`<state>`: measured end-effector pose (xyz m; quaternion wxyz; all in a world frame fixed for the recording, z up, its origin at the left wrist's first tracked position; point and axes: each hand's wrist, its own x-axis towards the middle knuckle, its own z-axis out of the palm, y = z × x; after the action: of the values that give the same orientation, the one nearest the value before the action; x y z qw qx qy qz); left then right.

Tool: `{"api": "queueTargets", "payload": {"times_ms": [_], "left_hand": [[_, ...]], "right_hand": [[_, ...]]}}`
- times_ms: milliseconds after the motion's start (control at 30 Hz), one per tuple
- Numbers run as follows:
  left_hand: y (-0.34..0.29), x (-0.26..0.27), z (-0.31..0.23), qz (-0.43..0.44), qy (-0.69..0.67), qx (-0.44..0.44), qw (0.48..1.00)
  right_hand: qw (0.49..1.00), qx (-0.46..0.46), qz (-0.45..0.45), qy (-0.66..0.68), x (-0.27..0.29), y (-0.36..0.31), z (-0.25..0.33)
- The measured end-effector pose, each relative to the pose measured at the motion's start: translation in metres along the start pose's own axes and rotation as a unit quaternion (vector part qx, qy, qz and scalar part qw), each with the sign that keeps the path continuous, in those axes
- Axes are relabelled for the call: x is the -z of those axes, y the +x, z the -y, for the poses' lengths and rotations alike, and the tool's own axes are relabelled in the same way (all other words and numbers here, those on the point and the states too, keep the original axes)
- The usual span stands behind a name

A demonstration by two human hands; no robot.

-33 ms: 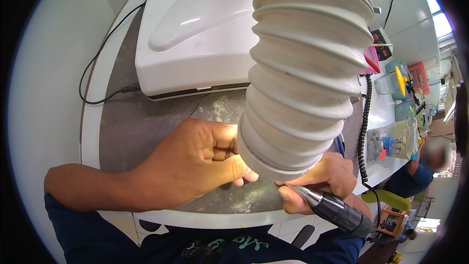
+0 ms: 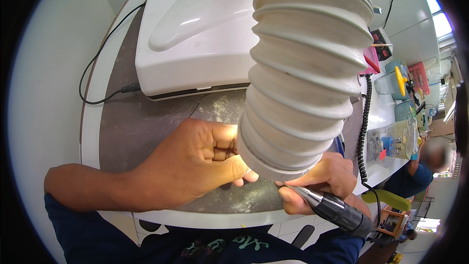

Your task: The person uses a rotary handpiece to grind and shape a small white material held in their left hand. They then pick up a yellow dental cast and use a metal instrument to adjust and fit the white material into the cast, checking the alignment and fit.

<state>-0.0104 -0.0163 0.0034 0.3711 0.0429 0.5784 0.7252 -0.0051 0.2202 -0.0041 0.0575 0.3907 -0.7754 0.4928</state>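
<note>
My right hand is wrapped round a rotary handpiece with a silver nose and a black body. Its tip points up and left, just below the mouth of a ribbed white suction hose. Left of that mouth, my left hand is closed, thumb against curled fingers. Whatever it may hold is hidden by the fingers and the hose. Beneath both hands lies a grey bench mat dusted with pale powder.
A white machine housing stands behind my left hand, its black cable curving left. A coiled black cord runs along the right. Beyond it are clear plastic containers, a pink tray and a co-worker in dark blue.
</note>
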Motion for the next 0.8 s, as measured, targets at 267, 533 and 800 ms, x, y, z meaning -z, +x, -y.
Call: {"api": "queueTargets", "payload": {"times_ms": [267,533,800], "left_hand": [[0.0004,-0.0003,0.0028,-0.003,-0.007,-0.004,1.0],[-0.0007,-0.0008,-0.0033,-0.003,0.011,0.006,1.0],[-0.0007,-0.0004,-0.0013,-0.006,0.007,0.008,1.0]], "right_hand": [[1.0,0.005,-0.004,-0.011,-0.0005,0.0002,-0.0001],[0.999,0.027,-0.022,-0.006,-0.003,-0.0017,-0.004],[1.0,0.004,-0.013,-0.017,-0.0008,-0.0013,-0.0005]]}}
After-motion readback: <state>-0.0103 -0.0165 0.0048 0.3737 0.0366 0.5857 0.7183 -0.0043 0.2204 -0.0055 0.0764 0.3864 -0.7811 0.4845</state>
